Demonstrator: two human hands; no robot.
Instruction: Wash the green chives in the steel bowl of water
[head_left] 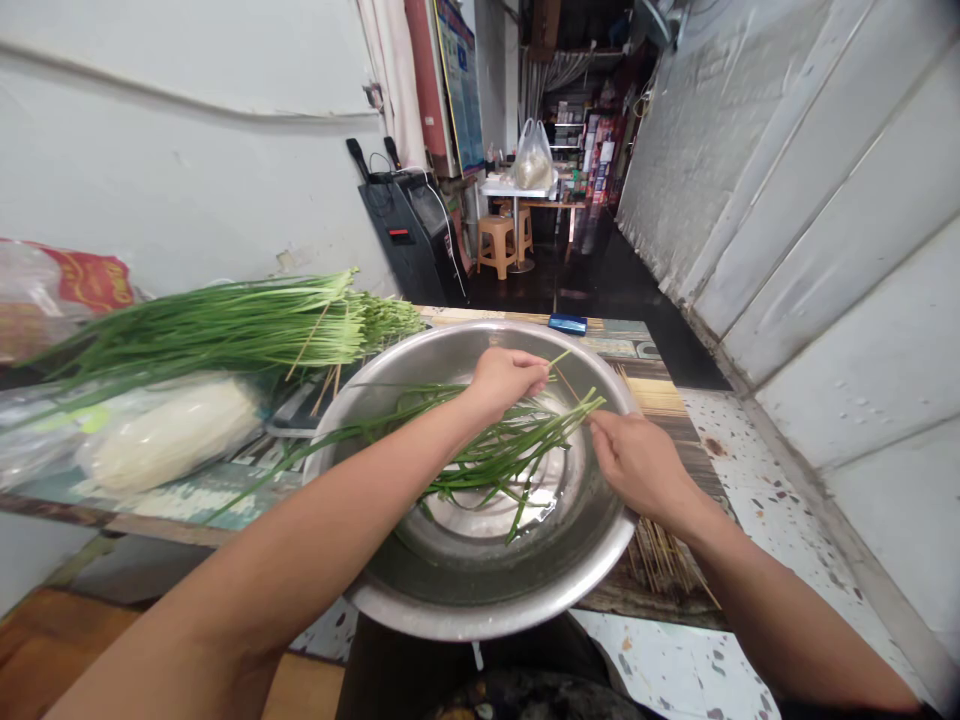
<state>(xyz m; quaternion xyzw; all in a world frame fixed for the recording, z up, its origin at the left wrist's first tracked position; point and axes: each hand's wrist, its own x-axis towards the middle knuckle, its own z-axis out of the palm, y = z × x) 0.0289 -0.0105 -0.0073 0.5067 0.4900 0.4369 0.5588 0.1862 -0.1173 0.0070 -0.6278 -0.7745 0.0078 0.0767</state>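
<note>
A wide steel basin point(487, 625) stands in front of me, with long garlic chives point(487, 455) lying across it and a little water in its bottom. Over its far side, my left hand point(510, 380) is closed in a pinch on a chive stalk, whose pale cut end sticks out past the fingertips. At the right rim, my right hand point(637, 455) is closed on a thin bamboo skewer point(568, 384) that slants up toward the left fingertips. Several chive ends cluster at the right fingers; whether the skewer pierces them is too small to tell.
Left of the basin lies a big pile of chives point(247, 320), beside a bagged white item point(176, 430). Loose skewers point(664, 560) lie right of the basin on the board. A blue box point(568, 324) sits behind the rim. Farther back are a black speaker point(412, 230) and stools point(496, 245).
</note>
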